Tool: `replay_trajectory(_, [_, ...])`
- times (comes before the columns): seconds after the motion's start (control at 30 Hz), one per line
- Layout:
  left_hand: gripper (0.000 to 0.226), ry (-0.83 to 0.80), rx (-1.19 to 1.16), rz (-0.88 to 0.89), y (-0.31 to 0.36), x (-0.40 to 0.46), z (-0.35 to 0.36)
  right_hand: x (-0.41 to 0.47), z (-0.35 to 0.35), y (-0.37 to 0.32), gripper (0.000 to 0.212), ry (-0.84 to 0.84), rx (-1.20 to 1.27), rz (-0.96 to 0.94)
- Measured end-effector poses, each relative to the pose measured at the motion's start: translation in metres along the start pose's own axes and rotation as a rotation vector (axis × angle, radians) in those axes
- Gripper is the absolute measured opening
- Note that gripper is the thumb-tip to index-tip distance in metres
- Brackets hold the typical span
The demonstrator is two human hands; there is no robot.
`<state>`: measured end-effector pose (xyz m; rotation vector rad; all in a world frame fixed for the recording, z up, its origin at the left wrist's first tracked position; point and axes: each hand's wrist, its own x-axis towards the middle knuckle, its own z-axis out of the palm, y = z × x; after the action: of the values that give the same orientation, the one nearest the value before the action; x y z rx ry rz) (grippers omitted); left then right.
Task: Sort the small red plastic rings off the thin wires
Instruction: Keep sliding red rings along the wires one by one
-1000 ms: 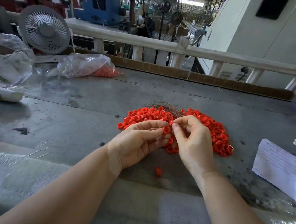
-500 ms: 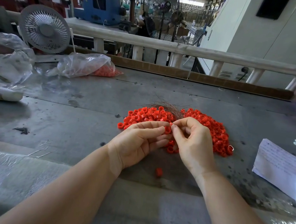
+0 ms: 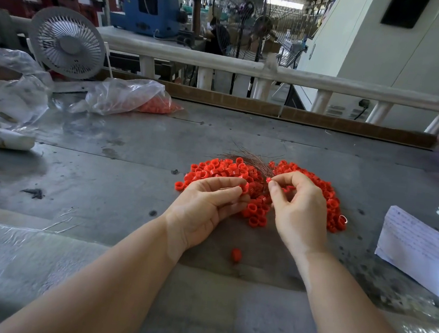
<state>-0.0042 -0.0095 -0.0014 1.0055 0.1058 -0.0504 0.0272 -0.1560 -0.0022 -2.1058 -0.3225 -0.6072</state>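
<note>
Ring pile (image 3: 239, 172) at frame centre on grey desk (image 3: 103, 181), wires (image 3: 251, 157) fanning off its top edge; left hand (image 3: 206, 205) fingers loosely curled, pinching a ring at the pile; right hand (image 3: 299, 210) thumb and forefinger pinched on a wire; stray ring (image 3: 236, 255) below the hands; paper (image 3: 415, 246) at right.

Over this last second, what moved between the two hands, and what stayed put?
The hands drew slightly apart: the right hand lifted its thumb-and-forefinger pinch up toward the thin wires, while the left hand kept a red ring at its fingertips. The ring pile, the stray ring near the wrists, the paper and the bag stayed where they were.
</note>
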Motion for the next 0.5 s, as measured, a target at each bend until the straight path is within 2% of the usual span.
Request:
replay_trajectory(0.2, [0.014,0.019,0.007,0.003,-0.001,0.0,0.0,0.001,-0.003,0.004,0.009,0.025,-0.164,0.055])
replay_trajectory(0.5, [0.015,0.009,0.016,0.004,0.0,-0.001,0.0,0.002,-0.007,0.015,0.011,0.044,-0.58,0.152])
